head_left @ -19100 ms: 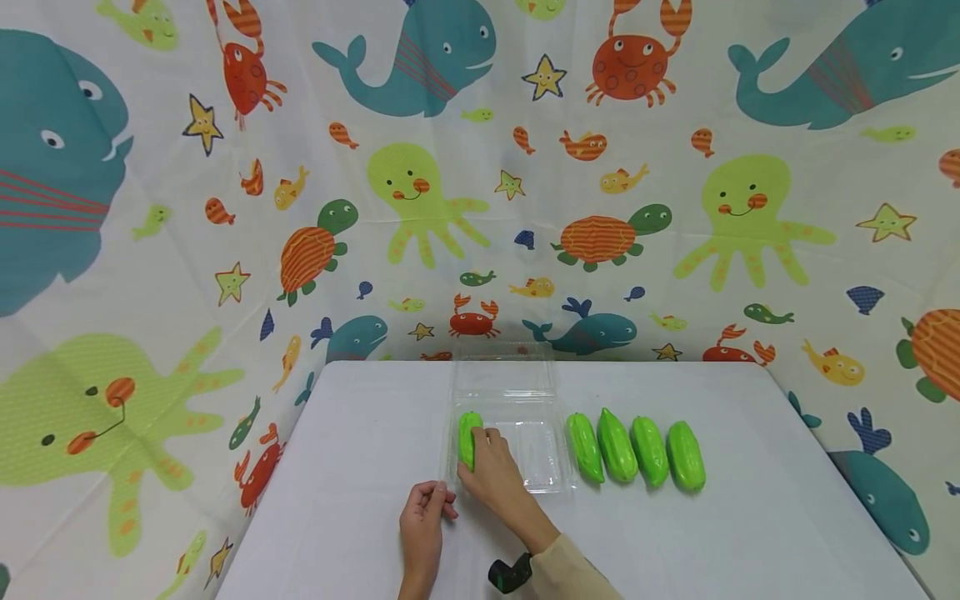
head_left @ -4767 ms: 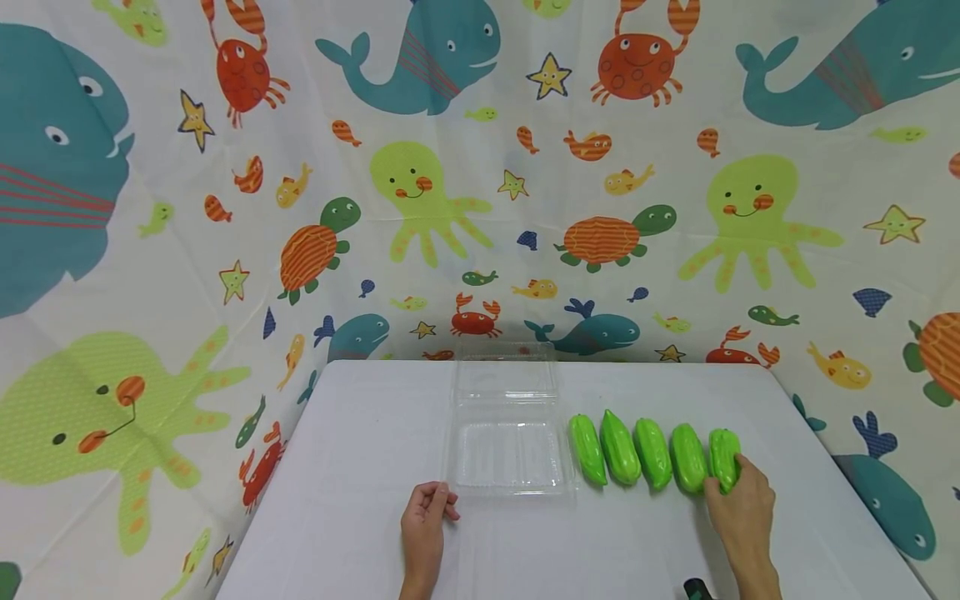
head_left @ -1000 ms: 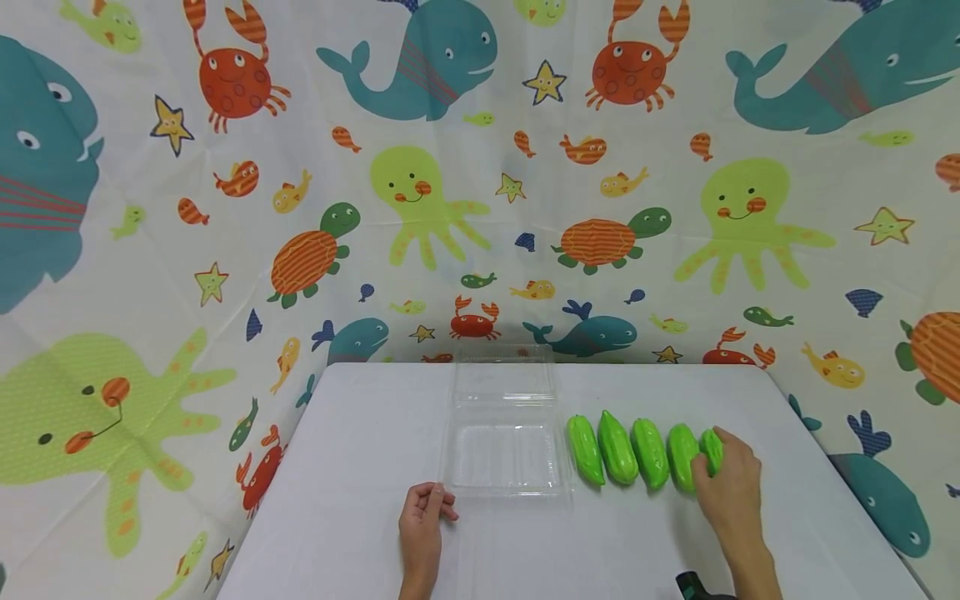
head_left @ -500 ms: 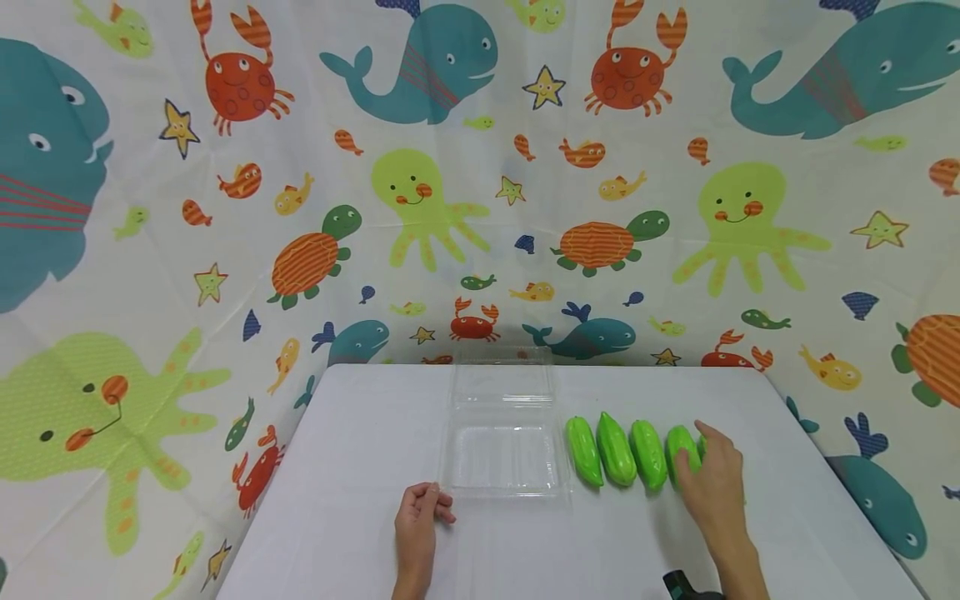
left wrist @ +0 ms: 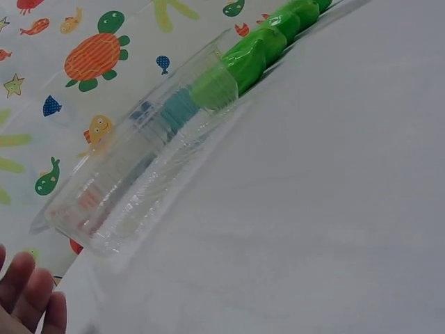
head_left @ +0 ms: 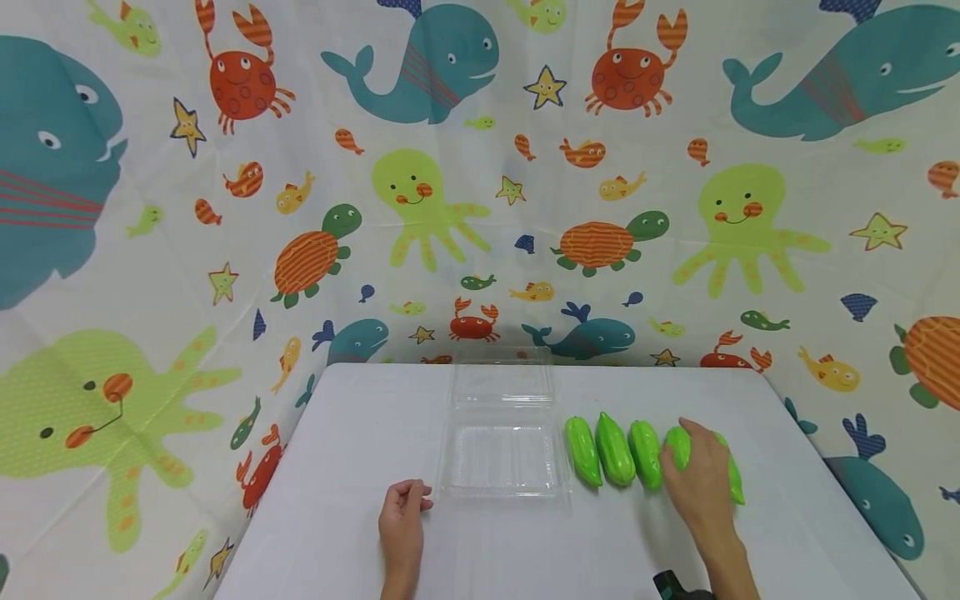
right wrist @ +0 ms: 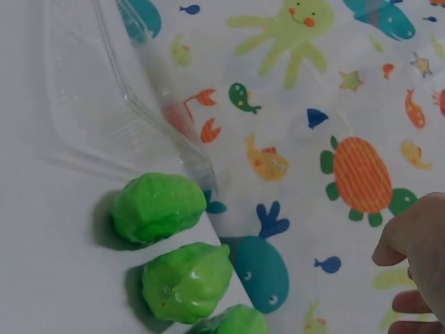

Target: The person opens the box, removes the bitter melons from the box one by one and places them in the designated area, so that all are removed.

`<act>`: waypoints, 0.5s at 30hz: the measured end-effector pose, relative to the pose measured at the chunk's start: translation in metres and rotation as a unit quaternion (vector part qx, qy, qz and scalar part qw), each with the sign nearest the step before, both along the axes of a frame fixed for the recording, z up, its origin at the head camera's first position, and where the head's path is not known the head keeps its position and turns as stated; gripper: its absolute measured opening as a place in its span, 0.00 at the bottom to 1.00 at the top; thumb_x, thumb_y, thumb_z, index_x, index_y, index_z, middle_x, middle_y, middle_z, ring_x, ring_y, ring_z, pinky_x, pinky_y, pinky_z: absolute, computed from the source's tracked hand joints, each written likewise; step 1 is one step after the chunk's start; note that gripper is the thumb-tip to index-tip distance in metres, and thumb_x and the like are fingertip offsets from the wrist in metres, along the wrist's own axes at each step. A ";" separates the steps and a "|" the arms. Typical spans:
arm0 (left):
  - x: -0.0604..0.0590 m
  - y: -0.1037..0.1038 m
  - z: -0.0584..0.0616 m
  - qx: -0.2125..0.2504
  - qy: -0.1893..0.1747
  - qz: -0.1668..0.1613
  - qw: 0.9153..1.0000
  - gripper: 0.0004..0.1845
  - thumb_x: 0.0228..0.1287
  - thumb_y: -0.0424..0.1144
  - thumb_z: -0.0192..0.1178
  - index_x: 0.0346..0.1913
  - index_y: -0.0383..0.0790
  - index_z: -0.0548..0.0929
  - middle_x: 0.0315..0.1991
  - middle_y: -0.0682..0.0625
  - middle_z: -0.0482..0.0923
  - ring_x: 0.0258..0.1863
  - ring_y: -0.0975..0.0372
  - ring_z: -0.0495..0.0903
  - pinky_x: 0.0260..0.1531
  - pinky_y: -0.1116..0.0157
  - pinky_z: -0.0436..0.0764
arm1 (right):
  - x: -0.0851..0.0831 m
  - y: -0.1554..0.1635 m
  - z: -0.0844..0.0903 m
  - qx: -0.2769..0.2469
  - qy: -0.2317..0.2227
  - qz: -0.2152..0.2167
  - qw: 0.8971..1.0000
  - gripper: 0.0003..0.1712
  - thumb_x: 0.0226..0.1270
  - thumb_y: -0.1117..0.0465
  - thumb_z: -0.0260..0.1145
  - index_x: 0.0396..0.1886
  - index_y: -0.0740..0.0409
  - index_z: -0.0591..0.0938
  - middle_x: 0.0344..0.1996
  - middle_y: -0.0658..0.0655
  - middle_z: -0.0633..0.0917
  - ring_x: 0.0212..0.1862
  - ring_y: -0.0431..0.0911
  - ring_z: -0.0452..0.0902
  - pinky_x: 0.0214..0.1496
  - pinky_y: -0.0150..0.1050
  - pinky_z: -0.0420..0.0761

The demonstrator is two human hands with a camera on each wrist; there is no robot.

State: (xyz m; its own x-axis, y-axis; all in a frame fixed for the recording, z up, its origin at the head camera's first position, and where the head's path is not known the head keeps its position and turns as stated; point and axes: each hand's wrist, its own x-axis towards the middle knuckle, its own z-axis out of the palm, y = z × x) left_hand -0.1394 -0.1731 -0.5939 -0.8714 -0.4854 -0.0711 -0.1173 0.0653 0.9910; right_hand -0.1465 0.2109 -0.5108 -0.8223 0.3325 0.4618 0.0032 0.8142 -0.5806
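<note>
Several glossy, lumpy, bright green cucumber-shaped vegetables [head_left: 583, 450] lie in a row right of a clear plastic clamshell box [head_left: 506, 458], whose lid stands raised behind it. My right hand [head_left: 701, 471] is over the right end of the row, partly covering the fourth vegetable [head_left: 679, 445] and the fifth vegetable [head_left: 737, 485]. In the right wrist view, that hand's fingers [right wrist: 411, 303] are loosely bent, with nothing visible between them and the thumb. Left of the box's front corner, my left hand [head_left: 401, 525] rests on the table, fingers relaxed and holding nothing.
A white-topped table [head_left: 352, 442] carries the box and the row. Behind and beside it hangs a cloth [head_left: 442, 217] printed with sea animals. A dark wrist device [head_left: 675, 586] shows on the right forearm. The left wrist view shows the box [left wrist: 128, 198] side-on.
A vegetable once gripped inside the box has gone; a fifth lies at the row's right end. Lately my right hand has let go of that one and moved left; my left hand shifted slightly left.
</note>
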 end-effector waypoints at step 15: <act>-0.009 -0.011 0.027 -0.181 0.072 -0.020 0.981 0.12 0.73 0.42 0.59 0.53 0.40 0.82 0.46 0.49 0.85 0.45 0.67 0.80 0.46 0.75 0.80 | -0.002 -0.013 -0.001 0.028 0.049 0.050 0.997 0.30 0.57 0.63 0.73 0.58 0.70 0.76 0.57 0.72 0.78 0.60 0.66 0.70 0.61 0.63 0.70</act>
State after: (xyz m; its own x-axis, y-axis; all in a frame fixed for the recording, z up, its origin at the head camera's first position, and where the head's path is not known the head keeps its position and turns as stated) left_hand -0.1488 -0.1840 -0.5669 -0.8787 -0.4213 0.2246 0.0321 0.4172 0.9083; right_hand -0.1486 0.1977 -0.5121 -0.8008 0.2221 0.5562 -0.1344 0.8384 -0.5282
